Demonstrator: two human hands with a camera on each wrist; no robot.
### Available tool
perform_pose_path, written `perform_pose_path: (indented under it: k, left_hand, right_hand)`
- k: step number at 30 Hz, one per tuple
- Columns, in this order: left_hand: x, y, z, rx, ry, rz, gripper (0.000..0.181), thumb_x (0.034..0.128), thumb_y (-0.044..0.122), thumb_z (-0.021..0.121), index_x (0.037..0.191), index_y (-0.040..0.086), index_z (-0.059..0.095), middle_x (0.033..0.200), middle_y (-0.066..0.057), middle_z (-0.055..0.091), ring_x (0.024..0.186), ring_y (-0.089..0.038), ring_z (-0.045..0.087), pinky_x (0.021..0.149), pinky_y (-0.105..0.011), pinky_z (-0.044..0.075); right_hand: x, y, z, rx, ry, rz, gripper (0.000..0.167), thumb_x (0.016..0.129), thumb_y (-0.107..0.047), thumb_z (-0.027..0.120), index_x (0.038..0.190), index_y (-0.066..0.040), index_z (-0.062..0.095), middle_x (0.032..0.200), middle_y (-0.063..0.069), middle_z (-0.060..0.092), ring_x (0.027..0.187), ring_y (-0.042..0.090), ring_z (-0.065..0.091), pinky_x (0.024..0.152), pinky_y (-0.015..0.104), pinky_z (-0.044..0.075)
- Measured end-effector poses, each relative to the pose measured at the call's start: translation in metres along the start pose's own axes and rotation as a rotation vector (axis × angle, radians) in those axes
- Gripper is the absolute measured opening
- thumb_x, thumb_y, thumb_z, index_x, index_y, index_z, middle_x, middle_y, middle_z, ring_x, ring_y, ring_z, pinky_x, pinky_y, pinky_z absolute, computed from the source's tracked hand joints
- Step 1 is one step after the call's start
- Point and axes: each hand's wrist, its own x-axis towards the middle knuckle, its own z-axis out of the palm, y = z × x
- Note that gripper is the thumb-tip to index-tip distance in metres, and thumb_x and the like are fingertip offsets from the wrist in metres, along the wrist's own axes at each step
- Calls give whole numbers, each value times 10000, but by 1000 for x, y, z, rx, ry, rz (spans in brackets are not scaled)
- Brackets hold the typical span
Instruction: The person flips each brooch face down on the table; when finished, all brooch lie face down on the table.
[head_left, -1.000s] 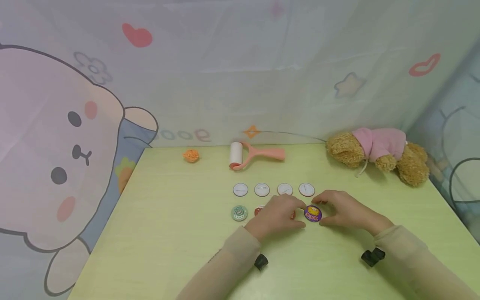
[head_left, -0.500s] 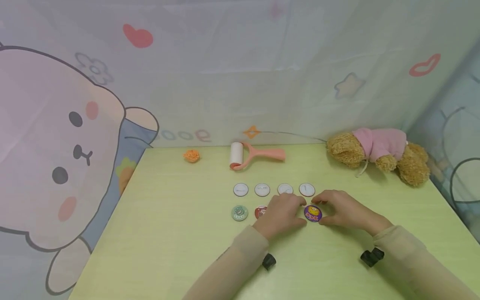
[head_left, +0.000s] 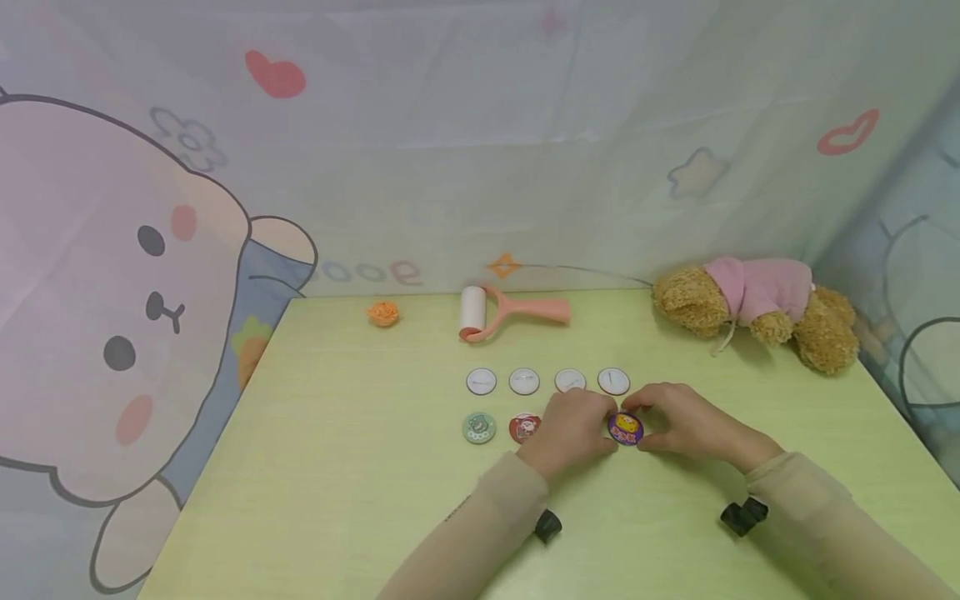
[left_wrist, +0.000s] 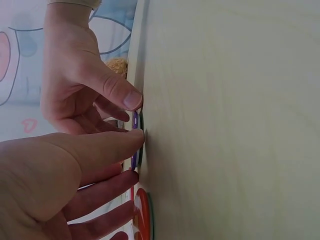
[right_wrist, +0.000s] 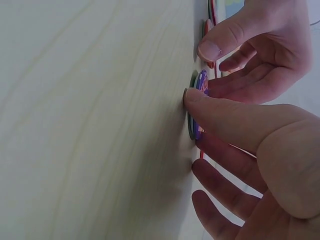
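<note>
A round purple pin badge with a yellow picture lies face up at the right end of the front row. My right hand pinches its edges between thumb and fingers, as the right wrist view shows. From the other side my left hand holds the badge's left edge with thumb and fingertips. A green badge and a red badge lie left of it. Another red badge shows below the left fingers in the left wrist view; the left hand hides it in the head view.
Behind lies a row of several badges turned face down, their white backs showing pins. Farther back are a lint roller with a pink handle, a small orange crumpled piece and a teddy bear in pink. A printed curtain hangs behind the table.
My left hand has moved slightly right, closing in on the purple badge and uncovering more of the red badge. My right hand has stayed almost still at the badge.
</note>
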Motion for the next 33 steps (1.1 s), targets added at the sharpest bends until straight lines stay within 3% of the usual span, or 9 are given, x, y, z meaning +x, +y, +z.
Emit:
perform_pose_path:
  k: [13, 33]
  left_hand:
    - [1, 4, 0, 26, 0, -19, 227, 802, 349, 911, 920, 227, 760, 810, 154, 682, 722, -63, 572, 633, -252, 433]
    - [0, 6, -2, 6, 25, -22, 182, 821, 350, 897, 904, 236, 781, 800, 158, 700, 690, -63, 562, 605, -248, 424]
  right_hand:
    - [-1, 0, 0, -26, 7, -42, 399, 799, -121, 919, 1148, -34, 748, 1093, 17, 757, 992, 201, 702, 887, 417, 578]
    - [-3, 5, 3, 38, 16, -44, 375, 816, -121, 903, 1152, -49, 750, 1092, -7, 762, 994, 157, 705, 886, 411, 590]
